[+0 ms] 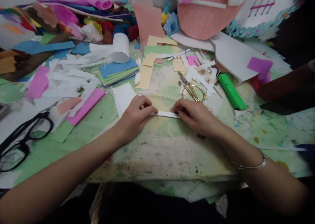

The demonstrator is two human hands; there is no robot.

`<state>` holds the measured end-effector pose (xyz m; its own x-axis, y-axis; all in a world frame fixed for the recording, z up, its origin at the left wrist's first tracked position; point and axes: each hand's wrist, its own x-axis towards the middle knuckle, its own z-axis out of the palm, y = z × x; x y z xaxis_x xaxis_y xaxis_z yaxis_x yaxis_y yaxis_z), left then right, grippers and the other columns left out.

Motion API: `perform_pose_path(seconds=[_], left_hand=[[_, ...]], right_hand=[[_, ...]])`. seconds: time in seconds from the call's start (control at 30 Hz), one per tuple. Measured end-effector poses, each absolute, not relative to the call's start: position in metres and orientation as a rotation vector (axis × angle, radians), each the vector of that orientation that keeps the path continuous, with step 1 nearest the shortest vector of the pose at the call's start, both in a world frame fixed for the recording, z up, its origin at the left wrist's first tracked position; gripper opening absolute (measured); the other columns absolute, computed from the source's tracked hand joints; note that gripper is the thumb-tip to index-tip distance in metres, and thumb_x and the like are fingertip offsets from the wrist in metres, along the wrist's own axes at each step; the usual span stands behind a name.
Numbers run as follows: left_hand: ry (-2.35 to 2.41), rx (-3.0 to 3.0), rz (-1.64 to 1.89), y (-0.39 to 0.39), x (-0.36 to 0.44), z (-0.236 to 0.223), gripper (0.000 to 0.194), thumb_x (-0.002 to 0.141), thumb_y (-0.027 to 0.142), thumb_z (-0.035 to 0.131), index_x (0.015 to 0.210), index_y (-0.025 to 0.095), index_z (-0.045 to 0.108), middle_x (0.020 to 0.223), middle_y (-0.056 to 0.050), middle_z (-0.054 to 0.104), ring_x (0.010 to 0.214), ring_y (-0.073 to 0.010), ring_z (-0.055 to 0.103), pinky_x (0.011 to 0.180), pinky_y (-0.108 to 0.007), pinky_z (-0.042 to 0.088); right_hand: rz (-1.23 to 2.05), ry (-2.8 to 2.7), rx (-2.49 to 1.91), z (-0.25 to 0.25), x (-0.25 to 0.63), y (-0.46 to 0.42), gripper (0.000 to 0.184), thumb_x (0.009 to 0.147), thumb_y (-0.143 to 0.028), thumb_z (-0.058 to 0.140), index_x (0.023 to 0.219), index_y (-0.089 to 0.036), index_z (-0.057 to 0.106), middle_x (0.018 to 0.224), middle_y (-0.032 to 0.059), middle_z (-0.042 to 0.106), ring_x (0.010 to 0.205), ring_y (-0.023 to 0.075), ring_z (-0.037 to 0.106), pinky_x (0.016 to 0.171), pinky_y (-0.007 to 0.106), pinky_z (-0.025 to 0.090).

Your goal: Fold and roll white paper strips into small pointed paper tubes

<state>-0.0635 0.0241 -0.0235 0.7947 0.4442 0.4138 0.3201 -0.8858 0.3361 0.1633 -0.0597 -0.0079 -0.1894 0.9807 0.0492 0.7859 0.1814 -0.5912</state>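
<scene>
A narrow white paper strip (167, 114) is stretched between my two hands, low over the middle of the table. My left hand (137, 116) pinches its left end, fingers closed. The other end is pinched by my right hand (194, 115), whose wrist wears a thin bangle. Gold-handled scissors (193, 89) lie just beyond my right hand, blades pointing away. Behind my left hand rests a white sheet of paper (123, 97). Whether the strip is folded or rolled I cannot make out.
Black-framed glasses (27, 137) lie at left among paper scraps (73, 82). A green tube-shaped pack (232, 91) lies at right. Farther back are a white paper roll (120, 48), a stack of coloured paper (118, 71), a pen (178, 55) and a pink guitar-like cutout (206, 18).
</scene>
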Motion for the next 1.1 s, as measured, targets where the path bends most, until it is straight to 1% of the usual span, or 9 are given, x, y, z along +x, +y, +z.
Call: perform_pose_path(seconds=[0.1, 0.2, 0.37, 0.47, 0.5, 0.63, 0.77, 0.9, 1.1], left_hand=[[0.431, 2.869, 0.73, 0.021, -0.064, -0.026, 0.024, 0.098, 0.019, 0.041, 0.1, 0.015, 0.065, 0.093, -0.009, 0.061, 0.091, -0.0196, 0.051, 0.081, -0.035, 0.046], [0.357, 3.002, 0.645, 0.017, -0.065, -0.025, 0.029, 0.099, 0.018, 0.038, 0.106, 0.01, 0.064, 0.095, -0.012, 0.065, 0.091, -0.0214, 0.055, 0.083, -0.037, 0.047], [0.533, 3.225, 0.475, -0.001, -0.061, -0.021, 0.036, 0.097, 0.012, 0.032, 0.115, 0.004, 0.062, 0.097, -0.017, 0.067, 0.085, -0.0239, 0.06, 0.077, -0.039, 0.051], [0.717, 3.282, 0.363, -0.021, -0.053, -0.02, 0.039, 0.094, 0.011, 0.034, 0.125, 0.0, 0.056, 0.098, -0.019, 0.066, 0.091, -0.0275, 0.062, 0.086, -0.045, 0.051], [0.786, 3.273, 0.325, -0.028, -0.049, -0.019, 0.042, 0.094, 0.015, 0.035, 0.129, -0.001, 0.052, 0.101, -0.021, 0.065, 0.097, -0.0297, 0.061, 0.093, -0.048, 0.048], [0.982, 3.173, 0.185, -0.048, -0.036, -0.018, 0.061, 0.094, 0.036, 0.042, 0.137, -0.007, 0.042, 0.117, -0.029, 0.059, 0.115, -0.0393, 0.054, 0.099, -0.053, 0.043], [1.114, 3.093, 0.175, -0.056, -0.032, -0.021, 0.072, 0.095, 0.05, 0.039, 0.137, -0.008, 0.042, 0.123, -0.029, 0.056, 0.121, -0.0418, 0.049, 0.107, -0.057, 0.034], [1.249, 3.037, 0.134, -0.064, -0.028, -0.024, 0.075, 0.095, 0.054, 0.035, 0.14, -0.007, 0.038, 0.13, -0.028, 0.053, 0.128, -0.0428, 0.043, 0.11, -0.06, 0.027], [1.404, 2.973, 0.051, -0.073, -0.017, -0.023, 0.071, 0.096, 0.053, 0.034, 0.146, 0.003, 0.032, 0.135, -0.027, 0.049, 0.133, -0.0429, 0.038, 0.108, -0.059, 0.029]], right_hand=[[0.66, -1.961, -1.673, -0.008, 0.165, -0.06, 0.011, 0.086, -0.016, 0.051, 0.093, -0.018, 0.058, 0.073, 0.0001, 0.063, 0.064, 0.0128, 0.052, 0.061, 0.025, 0.035], [0.675, -1.919, -1.685, -0.009, 0.166, -0.059, 0.009, 0.085, -0.015, 0.053, 0.091, -0.019, 0.059, 0.07, -0.0012, 0.062, 0.061, 0.0117, 0.051, 0.06, 0.025, 0.034], [0.685, -1.929, -1.687, -0.008, 0.165, -0.057, 0.011, 0.085, -0.014, 0.052, 0.091, -0.019, 0.059, 0.072, -0.0004, 0.063, 0.062, 0.0123, 0.052, 0.06, 0.026, 0.034], [0.679, -1.954, -1.691, -0.008, 0.166, -0.057, 0.011, 0.085, -0.014, 0.051, 0.091, -0.019, 0.058, 0.073, 0.0003, 0.062, 0.063, 0.0129, 0.052, 0.06, 0.027, 0.035], [0.676, -1.957, -1.697, -0.008, 0.166, -0.057, 0.01, 0.085, -0.014, 0.051, 0.091, -0.02, 0.058, 0.073, 0.0005, 0.062, 0.063, 0.0132, 0.052, 0.06, 0.027, 0.035], [0.673, -1.962, -1.703, -0.008, 0.167, -0.057, 0.01, 0.085, -0.014, 0.051, 0.09, -0.02, 0.057, 0.074, 0.0008, 0.063, 0.066, 0.014, 0.054, 0.061, 0.027, 0.035], [0.65, -1.939, -1.725, -0.008, 0.166, -0.057, 0.009, 0.085, -0.013, 0.052, 0.09, -0.019, 0.057, 0.076, 0.0014, 0.065, 0.068, 0.0146, 0.056, 0.062, 0.026, 0.035], [0.607, -1.91, -1.747, -0.009, 0.164, -0.058, 0.008, 0.085, -0.012, 0.054, 0.088, -0.019, 0.057, 0.076, 0.0027, 0.066, 0.071, 0.016, 0.057, 0.063, 0.026, 0.035], [0.532, -1.93, -1.778, -0.011, 0.163, -0.059, 0.012, 0.084, -0.009, 0.052, 0.09, -0.017, 0.059, 0.08, 0.0059, 0.067, 0.073, 0.0183, 0.057, 0.065, 0.028, 0.034]])
